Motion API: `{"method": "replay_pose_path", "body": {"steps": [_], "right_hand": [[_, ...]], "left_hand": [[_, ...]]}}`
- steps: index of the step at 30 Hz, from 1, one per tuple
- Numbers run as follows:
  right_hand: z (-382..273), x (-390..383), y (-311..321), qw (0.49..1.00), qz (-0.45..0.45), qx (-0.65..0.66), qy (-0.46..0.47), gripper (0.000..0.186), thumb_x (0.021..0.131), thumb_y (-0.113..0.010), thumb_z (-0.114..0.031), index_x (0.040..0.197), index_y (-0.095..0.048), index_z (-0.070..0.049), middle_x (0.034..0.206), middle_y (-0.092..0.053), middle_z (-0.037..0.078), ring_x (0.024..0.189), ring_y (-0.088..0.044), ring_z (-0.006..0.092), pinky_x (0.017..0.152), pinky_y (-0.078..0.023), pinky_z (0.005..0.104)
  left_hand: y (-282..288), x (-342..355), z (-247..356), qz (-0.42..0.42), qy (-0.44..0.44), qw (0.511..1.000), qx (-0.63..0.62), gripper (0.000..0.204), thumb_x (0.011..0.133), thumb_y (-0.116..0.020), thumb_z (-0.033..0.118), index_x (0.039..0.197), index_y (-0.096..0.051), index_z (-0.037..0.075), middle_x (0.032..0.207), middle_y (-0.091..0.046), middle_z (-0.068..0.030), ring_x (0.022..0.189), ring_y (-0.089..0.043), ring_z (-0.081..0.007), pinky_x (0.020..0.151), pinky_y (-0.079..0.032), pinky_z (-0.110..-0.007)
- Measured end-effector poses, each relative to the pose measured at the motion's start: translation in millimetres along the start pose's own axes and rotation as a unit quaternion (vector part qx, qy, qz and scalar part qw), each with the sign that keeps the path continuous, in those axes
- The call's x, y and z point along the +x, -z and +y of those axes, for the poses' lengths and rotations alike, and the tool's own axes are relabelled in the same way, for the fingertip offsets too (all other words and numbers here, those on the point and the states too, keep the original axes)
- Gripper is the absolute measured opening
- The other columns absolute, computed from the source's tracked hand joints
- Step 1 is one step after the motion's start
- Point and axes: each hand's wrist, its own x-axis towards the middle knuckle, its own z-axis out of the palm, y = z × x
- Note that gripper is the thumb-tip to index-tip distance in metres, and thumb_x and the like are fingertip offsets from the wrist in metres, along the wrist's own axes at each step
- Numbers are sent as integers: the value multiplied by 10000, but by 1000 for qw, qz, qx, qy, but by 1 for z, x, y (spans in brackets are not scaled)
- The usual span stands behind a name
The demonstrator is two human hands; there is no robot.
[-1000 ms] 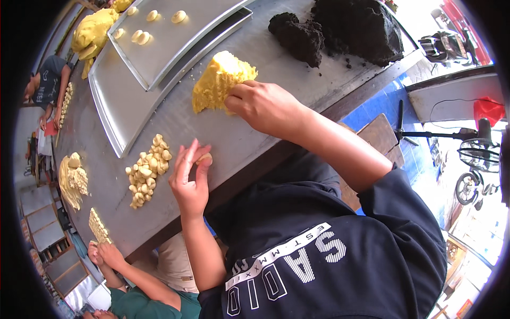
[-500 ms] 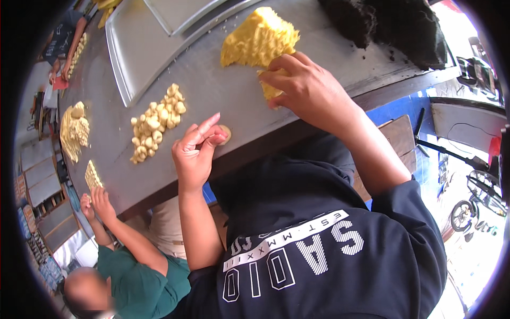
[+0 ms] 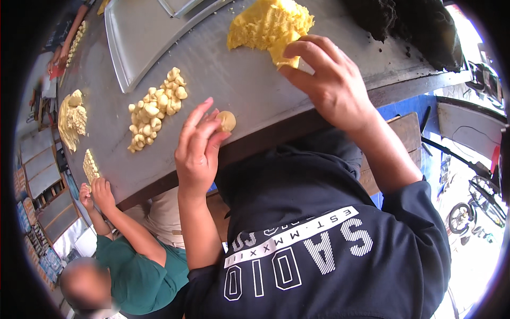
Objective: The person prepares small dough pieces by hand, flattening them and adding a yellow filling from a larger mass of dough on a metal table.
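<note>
My left hand [image 3: 195, 151] holds a small flat round of pale dough [image 3: 227, 121] at its fingertips, just above the table's near edge. The thumb is under the round and the other fingers are partly stretched. With thumb and fingers, my right hand [image 3: 333, 85] grips a lobe at the near end of a large lump of yellow paste [image 3: 271, 24]. That lobe still joins the lump. To the left of my left hand lies a pile of small pale dough balls [image 3: 156, 109].
A metal tray [image 3: 125, 58] lies on the grey table [image 3: 207, 69] at the far side. Dark cloth [image 3: 409, 32] sits far right. At left, a co-worker in a green shirt [image 3: 133, 276] handles small dough pieces [image 3: 90, 166], near another dough heap [image 3: 73, 121]. Another person's arm shows far left.
My left hand has opened its fingers somewhat, showing more of the dough round. My right hand has moved slightly up and right, its fingers spread wider at the paste. The view has shifted a little.
</note>
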Motion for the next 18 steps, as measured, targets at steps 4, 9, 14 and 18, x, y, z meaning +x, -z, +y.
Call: {"method": "replay_pose_path", "body": {"steps": [4, 9, 14, 18], "right_hand": [[9, 8, -4, 994, -101, -20, -29, 283, 889, -729, -84, 1158, -815, -96, 1313, -741, 45, 1186, -739, 279, 949, -651, 437], [-5, 11, -20, 990, -118, -37, -63, 157, 911, -736, -56, 1057, -790, -79, 1184, -743, 60, 1133, -739, 299, 923, -642, 439], [9, 17, 3, 983, -157, 84, -41, 79, 898, -787, -27, 970, -787, -59, 1056, -737, 71, 1068, -742, 317, 936, -629, 434], [3, 6, -5, 982, -70, 168, -59, 145, 866, -773, 5, 985, -806, -71, 1189, -780, 64, 1084, -760, 339, 921, -640, 464]], "left_hand": [[-2, 9, 0, -39, -82, 991, 97, 239, 948, -874, -43, 1152, -782, 43, 1420, -743, -133, 1223, -780, -315, 963, -673, -434], [9, 45, 10, -121, 38, 990, 69, 193, 1019, -850, 78, 1018, -664, 23, 1267, -686, -118, 1099, -707, -323, 921, -594, -443], [3, 81, 33, -191, 139, 950, 205, 173, 1076, -782, 192, 1026, -701, 48, 1095, -815, -118, 998, -786, -352, 877, -611, -468], [-29, 69, 32, -94, -35, 920, 378, 147, 1093, -742, 202, 1021, -724, 76, 980, -783, -78, 943, -797, -332, 797, -634, -459]]}}
